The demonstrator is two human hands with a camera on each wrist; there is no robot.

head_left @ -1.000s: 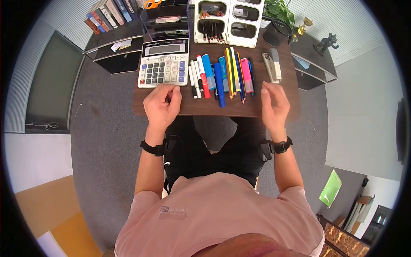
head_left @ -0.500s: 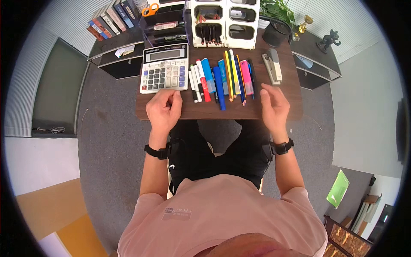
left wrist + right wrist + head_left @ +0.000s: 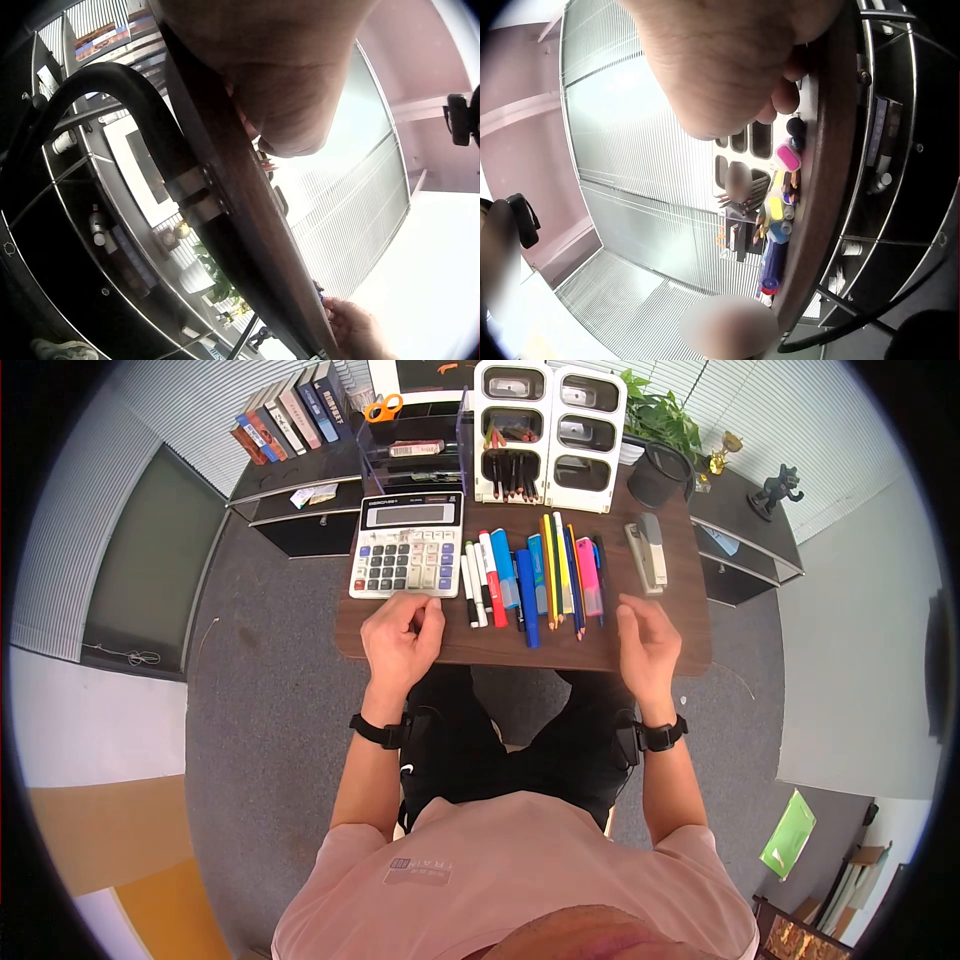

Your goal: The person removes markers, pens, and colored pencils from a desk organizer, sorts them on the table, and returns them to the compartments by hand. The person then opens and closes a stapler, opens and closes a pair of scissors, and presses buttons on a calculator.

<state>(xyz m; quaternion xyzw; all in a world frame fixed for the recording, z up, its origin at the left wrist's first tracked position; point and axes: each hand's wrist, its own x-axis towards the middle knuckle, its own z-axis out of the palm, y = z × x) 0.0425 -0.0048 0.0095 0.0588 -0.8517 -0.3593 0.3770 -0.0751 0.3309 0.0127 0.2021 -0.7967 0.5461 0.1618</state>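
My left hand (image 3: 403, 642) rests on the front of the brown desk (image 3: 478, 648), loosely curled, right below a white calculator (image 3: 405, 548). On the other side, my right hand (image 3: 650, 652) lies on its edge near the desk's front, fingers relaxed and nothing in them. A grey and white stapler (image 3: 648, 556) sits just beyond its fingertips. Between the hands, a row of pens runs across the desk: white markers, a red marker (image 3: 494, 588), a blue marker (image 3: 528, 600), several pencils (image 3: 577, 595) and a pink highlighter (image 3: 590, 575).
At the back stand a clear desk organizer (image 3: 415, 468) with orange scissors (image 3: 383, 407), a white compartment rack (image 3: 550, 435) holding dark pencils, and a black mesh pen holder (image 3: 659, 473). Shelves with books (image 3: 290, 415) and figurines stand behind both sides.
The head view has shifted, so the desk and everything on it appear lower in the picture, with more of the back visible. Both hands keep their places on the desk.
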